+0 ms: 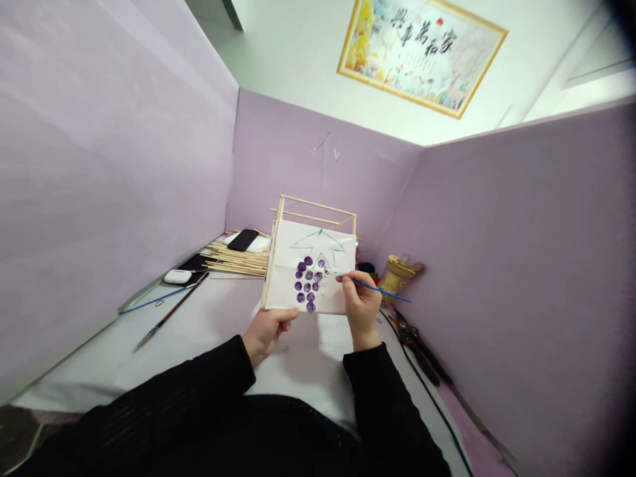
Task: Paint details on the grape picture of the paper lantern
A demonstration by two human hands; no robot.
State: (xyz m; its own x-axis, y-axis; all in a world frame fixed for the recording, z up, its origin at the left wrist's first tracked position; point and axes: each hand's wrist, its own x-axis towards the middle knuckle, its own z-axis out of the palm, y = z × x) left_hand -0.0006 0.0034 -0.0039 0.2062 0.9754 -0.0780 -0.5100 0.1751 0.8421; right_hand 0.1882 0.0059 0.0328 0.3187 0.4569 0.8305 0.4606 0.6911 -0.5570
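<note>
A frame of thin wooden sticks [318, 207] has a white panel [335, 291] on its near side, held up off the table. On the panel is a bunch of purple grapes [307, 287] below a green leaf outline [318, 245]. My left hand [268, 329] grips the frame's lower left corner, thumb over the front edge. In my right hand [364, 301] is a thin blue paintbrush [382, 291], pinched near its tip end. The brush points left at the right side of the grapes; whether its tip touches the panel I cannot tell.
Wooden sticks [236, 260] lie at the back left with a black phone [243, 239]. Nearer are a white case [177, 275], a large brush [169, 315] and another blue brush [156, 300]. Pliers [417, 344] and a yellow object [396, 273] sit right. Lilac walls [318, 132] enclose the table.
</note>
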